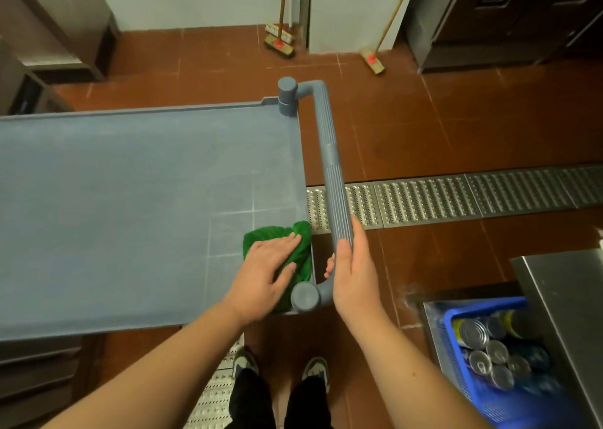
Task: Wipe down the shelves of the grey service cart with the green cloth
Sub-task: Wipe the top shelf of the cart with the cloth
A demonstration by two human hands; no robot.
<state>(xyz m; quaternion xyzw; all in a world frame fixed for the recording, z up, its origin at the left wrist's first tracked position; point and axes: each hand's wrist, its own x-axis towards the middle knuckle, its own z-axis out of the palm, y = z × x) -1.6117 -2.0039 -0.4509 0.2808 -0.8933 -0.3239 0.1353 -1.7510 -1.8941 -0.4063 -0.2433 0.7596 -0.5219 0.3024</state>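
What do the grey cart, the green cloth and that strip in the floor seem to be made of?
The cart shelf and its ribbed handle look like matte moulded plastic, with rounded corners and no shine. The green cloth looks like soft, fuzzy towelling, bunched under the left hand. The floor drain grate looks like studded, shiny metal, probably steel.

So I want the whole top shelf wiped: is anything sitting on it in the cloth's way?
Nothing visible: the top shelf lies bare leftward from the green cloth under the left hand.
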